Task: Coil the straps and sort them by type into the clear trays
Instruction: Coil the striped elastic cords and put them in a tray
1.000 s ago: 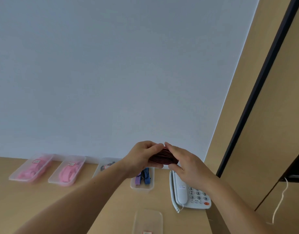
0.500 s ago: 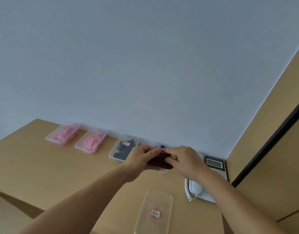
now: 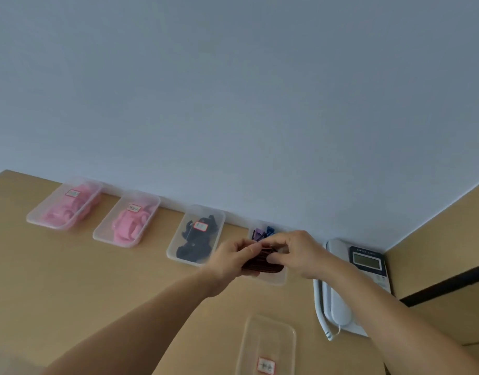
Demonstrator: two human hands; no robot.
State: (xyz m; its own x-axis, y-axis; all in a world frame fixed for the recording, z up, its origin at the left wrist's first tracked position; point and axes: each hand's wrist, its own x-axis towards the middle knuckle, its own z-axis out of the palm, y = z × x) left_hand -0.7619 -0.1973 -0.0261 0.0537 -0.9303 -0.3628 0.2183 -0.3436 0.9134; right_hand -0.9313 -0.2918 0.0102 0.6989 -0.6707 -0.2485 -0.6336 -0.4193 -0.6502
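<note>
Soft, diffuse light is washing evenly over the scene; where it is coming from cannot be told. The wall (image 3: pixel 233 90) is taking on a cool blue-grey cast, shading slightly darker toward the top. The desk (image 3: pixel 70 280) is showing moderately bright, with faint, soft-edged shadows lying beside the clear trays (image 3: pixel 103 238). The left hand (image 3: pixel 233 262), the right hand (image 3: pixel 300 253) and the dark strap (image 3: pixel 262 262) between them are smearing with motion blur, so the strap's detail is dissolving. The tray labels are reading as illegible smudges. The wide-angle lens is tilting and bowing lines toward the edges, and the lower left corner is going soft.
</note>
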